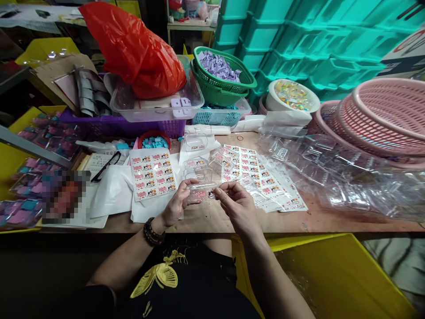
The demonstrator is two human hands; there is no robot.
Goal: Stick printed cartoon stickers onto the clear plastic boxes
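Over the table's front part, my left hand [179,200] pinches the left end of a clear plastic case [201,193]. A pink-lettered sticker with a cat figure shows on the case. At its right end the fingers of my right hand [236,201] are closed, thumb against forefinger, at the sticker's cat end. Whether they grip the sticker or the case edge I cannot tell. More clear cases [195,166] lie just beyond my hands. A sticker sheet [154,173] with cat pictures lies to the left, and overlapping sticker sheets [265,181] spread to the right.
Clear plastic packs [338,168] cover the right side below pink baskets [388,115]. Behind stand a green basket [226,91] of purple pieces, a white bowl [274,99] and a red bag [139,53]. Eyeglasses [106,167] and a red dish [168,138] of blue pieces are left.
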